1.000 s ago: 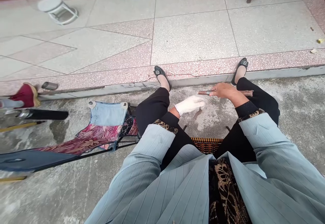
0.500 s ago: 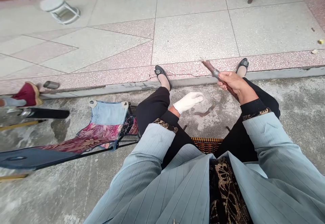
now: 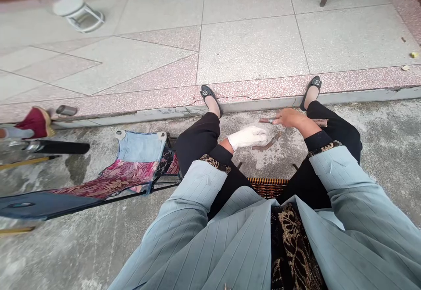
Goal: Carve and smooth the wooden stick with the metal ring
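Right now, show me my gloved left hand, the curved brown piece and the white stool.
Gloved left hand [image 3: 247,137], head view: back of glove.
Curved brown piece [image 3: 263,148], head view: its middle.
White stool [image 3: 68,5], head view: seat top.

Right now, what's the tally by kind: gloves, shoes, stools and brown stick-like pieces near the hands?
Gloves: 1 (white glove)
Shoes: 3 (left black shoe, right black shoe, red shoe)
Stools: 1 (white stool)
Stick-like pieces: 2 (held piece, curved piece)
Total: 7
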Motion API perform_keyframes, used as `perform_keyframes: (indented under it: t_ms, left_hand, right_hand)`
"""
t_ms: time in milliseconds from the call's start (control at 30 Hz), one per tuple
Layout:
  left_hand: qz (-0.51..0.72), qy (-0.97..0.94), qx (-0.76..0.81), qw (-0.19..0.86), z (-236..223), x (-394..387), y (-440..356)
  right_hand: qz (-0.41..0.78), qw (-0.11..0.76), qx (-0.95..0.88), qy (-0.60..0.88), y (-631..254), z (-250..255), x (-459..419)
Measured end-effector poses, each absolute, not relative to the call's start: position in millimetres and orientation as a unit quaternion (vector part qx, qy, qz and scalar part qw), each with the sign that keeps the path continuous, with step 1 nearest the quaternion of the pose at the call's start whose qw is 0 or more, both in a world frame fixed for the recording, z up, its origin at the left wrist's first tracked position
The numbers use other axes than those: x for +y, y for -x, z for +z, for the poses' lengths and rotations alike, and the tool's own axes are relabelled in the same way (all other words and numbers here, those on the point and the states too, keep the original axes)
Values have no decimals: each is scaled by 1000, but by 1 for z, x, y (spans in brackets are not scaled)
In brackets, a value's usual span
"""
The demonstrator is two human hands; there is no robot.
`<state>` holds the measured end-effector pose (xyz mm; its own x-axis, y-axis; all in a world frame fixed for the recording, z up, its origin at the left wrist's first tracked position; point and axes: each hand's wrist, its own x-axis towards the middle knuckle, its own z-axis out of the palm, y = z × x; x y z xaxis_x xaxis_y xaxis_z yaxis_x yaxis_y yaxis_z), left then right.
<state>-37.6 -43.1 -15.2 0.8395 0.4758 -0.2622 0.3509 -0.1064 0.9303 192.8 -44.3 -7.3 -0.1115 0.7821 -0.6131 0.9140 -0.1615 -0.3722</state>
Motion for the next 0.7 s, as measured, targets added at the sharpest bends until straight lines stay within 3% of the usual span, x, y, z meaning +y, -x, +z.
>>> perform_keyframes:
  t_ms: [100, 200, 267, 333, 433, 500, 700]
  left_hand:
    - [67, -746, 300, 591, -19, -40, 40]
    - [78, -747, 320, 578, -23, -33, 45]
    - [81, -734, 336, 584, -25, -31, 48]
    - [93, -714, 353, 597, -26, -30, 48]
    - [126, -685, 369, 615, -26, -35, 44]
    - [118, -679, 362, 627, -26, -40, 39]
    - [79, -696, 341, 627, -25, -44, 35]
  right_hand:
    - [-434, 195, 669, -571, -183, -10, -50]
    - [-562, 216, 662, -447, -180, -11, -56]
    - [-655, 175, 638, -365, -182, -5, -58]
    - [-705, 79, 621, -334, -189, 5, -60]
    - [-686, -111, 603, -393, -200, 17, -60]
    - [-654, -185, 580, -450, -205, 17, -58]
    - [-574, -156, 570, -567, -206, 1, -49]
